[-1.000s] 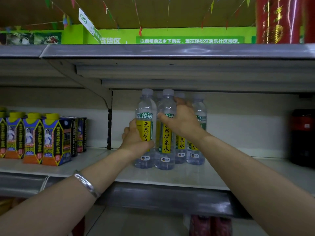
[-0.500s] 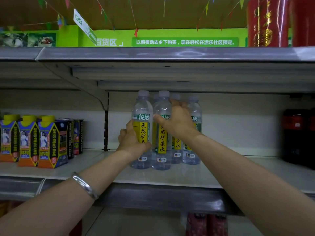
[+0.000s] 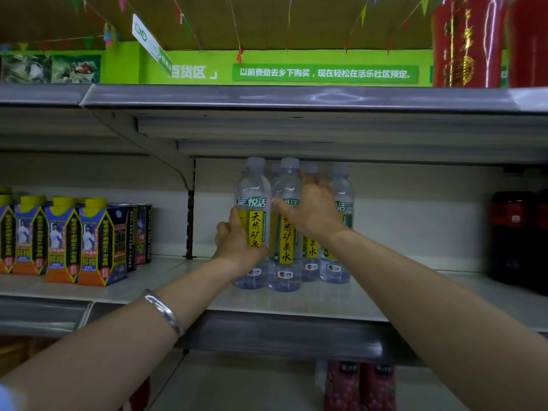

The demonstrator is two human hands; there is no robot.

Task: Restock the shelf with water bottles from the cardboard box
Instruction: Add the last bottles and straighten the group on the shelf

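Four or so water bottles [image 3: 285,232] stand upright in a tight cluster on the shelf [image 3: 341,301] — the back ones are blurred, so the count is unsure. The left hand [image 3: 237,244] grips the front-left bottle at its label. The right hand [image 3: 311,215] curls over the neighbouring bottles — fingers among their shoulders.

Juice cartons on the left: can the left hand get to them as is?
Probably yes. The juice cartons stand at the shelf front with nothing before them, but the left hand first has to release its water bottle.
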